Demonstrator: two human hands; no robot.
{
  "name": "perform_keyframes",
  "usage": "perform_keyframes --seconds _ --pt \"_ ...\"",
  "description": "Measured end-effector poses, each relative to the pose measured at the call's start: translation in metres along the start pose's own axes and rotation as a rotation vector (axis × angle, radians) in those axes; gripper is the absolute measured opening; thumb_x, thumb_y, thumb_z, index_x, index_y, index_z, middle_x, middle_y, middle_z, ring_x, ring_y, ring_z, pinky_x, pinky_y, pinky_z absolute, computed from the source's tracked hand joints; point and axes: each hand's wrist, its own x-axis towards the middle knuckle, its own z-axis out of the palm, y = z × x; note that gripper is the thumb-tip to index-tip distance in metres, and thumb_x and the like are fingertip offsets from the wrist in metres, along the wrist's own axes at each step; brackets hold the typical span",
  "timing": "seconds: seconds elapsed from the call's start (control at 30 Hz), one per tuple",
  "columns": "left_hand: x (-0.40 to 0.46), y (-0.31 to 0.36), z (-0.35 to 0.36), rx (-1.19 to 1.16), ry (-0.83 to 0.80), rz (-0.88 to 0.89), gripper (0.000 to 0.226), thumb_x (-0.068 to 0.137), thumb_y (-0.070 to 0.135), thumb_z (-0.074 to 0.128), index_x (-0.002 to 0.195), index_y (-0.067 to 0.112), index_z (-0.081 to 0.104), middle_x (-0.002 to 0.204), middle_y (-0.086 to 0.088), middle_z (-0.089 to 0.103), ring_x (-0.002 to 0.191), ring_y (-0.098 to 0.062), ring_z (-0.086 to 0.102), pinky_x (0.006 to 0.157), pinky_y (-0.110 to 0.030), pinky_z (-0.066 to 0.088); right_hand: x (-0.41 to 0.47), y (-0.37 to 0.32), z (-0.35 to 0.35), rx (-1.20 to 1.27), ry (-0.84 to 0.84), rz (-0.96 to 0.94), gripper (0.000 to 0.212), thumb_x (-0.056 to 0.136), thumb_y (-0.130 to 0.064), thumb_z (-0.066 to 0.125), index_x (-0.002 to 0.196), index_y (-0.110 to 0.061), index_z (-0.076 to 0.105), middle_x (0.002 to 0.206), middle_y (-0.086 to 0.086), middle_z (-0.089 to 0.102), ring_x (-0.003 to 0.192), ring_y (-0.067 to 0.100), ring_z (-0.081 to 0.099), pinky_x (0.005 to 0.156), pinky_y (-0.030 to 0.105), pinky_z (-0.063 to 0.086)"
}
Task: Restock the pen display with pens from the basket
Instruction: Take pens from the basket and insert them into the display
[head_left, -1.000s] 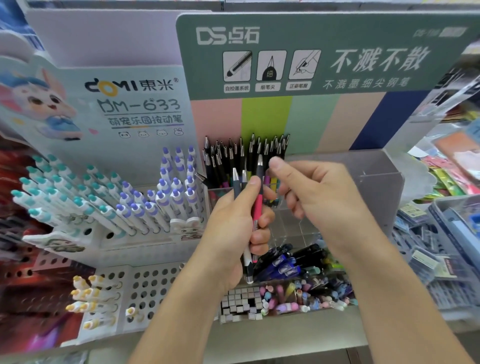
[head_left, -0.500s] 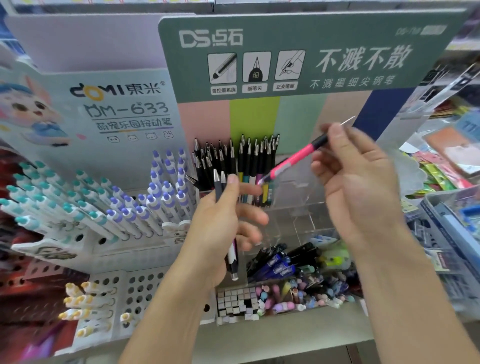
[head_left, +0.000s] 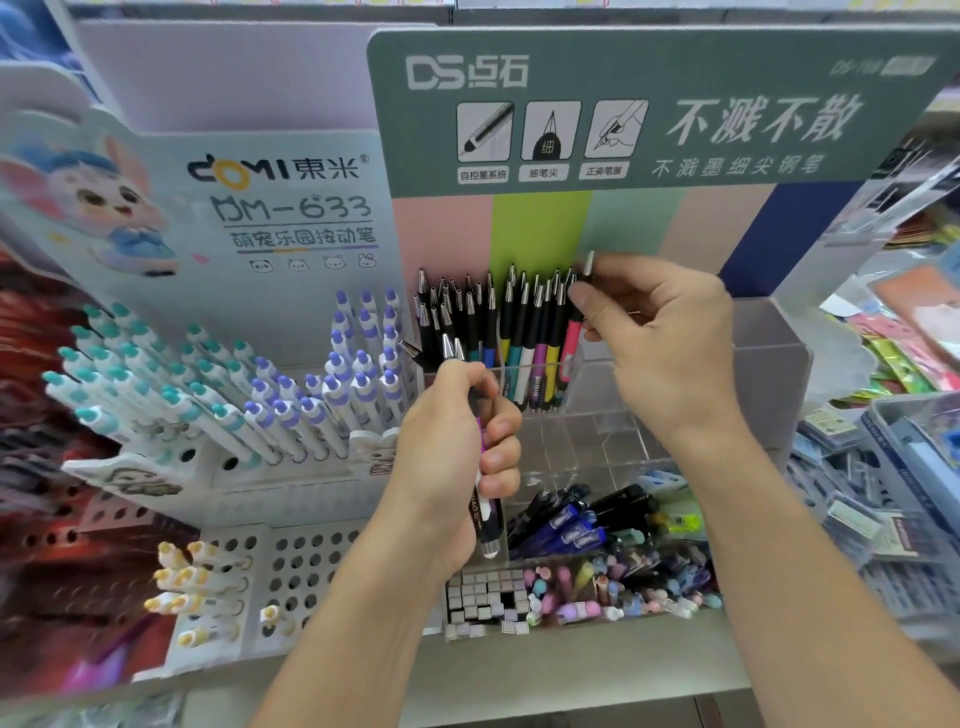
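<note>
Pink pen (head_left: 571, 338) stands tip-down at the right end of the row in the clear display (head_left: 769, 374), my right hand (head_left: 670, 338) pinching its black top between thumb and forefinger. If I let go crooked, I judge it could lean out of the row or knock the neighbouring pens (head_left: 524, 332) askew. My right wrist is raised, fingers curled down over the cap. My left hand (head_left: 462, 447), lower, has its grip wrapped round two spare pens (head_left: 485, 512), upright.
</note>
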Motion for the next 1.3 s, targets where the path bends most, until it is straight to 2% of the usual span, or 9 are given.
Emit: perform_keyframes --seconds 0.2,0.4,0.57,0.63,0.77,0.93,1.07,1.13,1.3 --pt "-0.002 0.001 0.004 0.088 -0.016 0.034 0.017 0.101 0.016 0.04 0.084 0.014 0.044 0.059 0.002 0.039 0.043 -0.009 0.024 0.034 -0.018 0.018 -0.008 0.013 0.007 -0.117 0.021 0.058 0.019 0.082 -0.009 0.082 0.098 -0.016 0.076 0.082 -0.008 0.071 0.073 0.006 0.068 0.073 0.024 0.059" --pt "-0.003 -0.001 0.007 0.192 -0.094 -0.019 0.017 0.097 0.021 0.044 0.084 0.011 0.041 0.062 -0.002 0.043 0.045 -0.01 0.025 0.038 -0.019 0.017 -0.018 -0.006 -0.003 -0.206 0.101 0.126 0.019 0.087 -0.035 0.078 0.101 -0.022 0.077 0.085 -0.009 0.071 0.073 0.003 0.065 0.069 0.02 0.053" --pt "-0.008 -0.002 0.012 0.274 -0.224 -0.084 0.028 0.098 0.024 0.04 0.076 0.011 0.053 0.062 -0.005 0.047 0.048 -0.012 0.022 0.041 -0.02 0.013 -0.045 -0.035 -0.006 0.262 -0.293 0.456 0.017 0.09 -0.032 0.073 0.084 -0.017 0.08 0.064 0.003 0.064 0.047 0.013 0.052 0.047 0.022 0.046" --pt "-0.008 -0.003 0.011 0.295 -0.256 -0.081 0.034 0.1 0.027 0.037 0.078 0.011 0.058 0.063 -0.007 0.048 0.047 -0.012 0.023 0.041 -0.02 0.014 -0.048 -0.031 -0.005 0.398 -0.334 0.571 0.019 0.088 -0.03 0.074 0.085 -0.012 0.08 0.068 0.017 0.053 0.044 0.022 0.046 0.042 0.024 0.044" --pt "-0.006 -0.008 0.01 0.223 -0.271 -0.005 0.038 0.106 0.025 0.034 0.094 0.002 0.062 0.068 -0.012 0.056 0.046 -0.014 0.037 0.036 -0.021 0.03 -0.046 -0.023 -0.01 0.65 -0.341 0.721 0.022 0.08 -0.029 0.072 0.088 -0.009 0.077 0.061 0.006 0.049 0.043 0.017 0.044 0.045 0.022 0.042" --pt "-0.005 -0.006 0.0 0.256 -0.091 0.162 0.035 0.107 0.037 0.034 0.113 0.017 0.062 0.087 -0.015 0.074 0.074 -0.031 0.074 0.054 -0.036 0.061 -0.032 -0.021 -0.024 0.754 -0.034 0.52 0.014 0.081 -0.024 0.071 0.082 -0.012 0.077 0.074 0.002 0.067 0.062 0.008 0.058 0.054 0.016 0.05" --pt "-0.005 -0.005 -0.006 0.304 0.003 0.166 0.031 0.106 0.043 0.036 0.105 0.019 0.054 0.062 -0.003 0.055 0.041 -0.014 0.042 0.036 -0.02 0.031 -0.011 -0.022 -0.033 0.544 0.202 0.159 0.007 0.093 -0.016 0.069 0.093 -0.012 0.075 0.078 0.0 0.071 0.069 0.014 0.065 0.064 0.022 0.056" --pt "-0.004 -0.005 -0.007 0.25 0.049 0.104 0.028 0.105 0.044 0.04 0.097 0.018 0.049 0.057 0.004 0.039 0.041 -0.008 0.024 0.037 -0.018 0.018 -0.005 -0.02 -0.028 0.382 0.213 0.039 0.004 0.094 -0.015 0.071 0.094 -0.013 0.075 0.075 -0.002 0.072 0.067 0.017 0.067 0.064 0.027 0.057" --pt "-0.008 -0.003 -0.003 -0.019 -0.045 0.071 0.035 0.1 0.029 0.029 0.07 0.016 0.043 0.059 -0.001 0.038 0.044 -0.01 0.025 0.037 -0.018 0.016 -0.002 -0.016 -0.01 0.099 0.11 -0.041 0.007 0.092 -0.015 0.075 0.093 -0.021 0.076 0.077 -0.009 0.073 0.065 0.011 0.069 0.063 0.031 0.06"
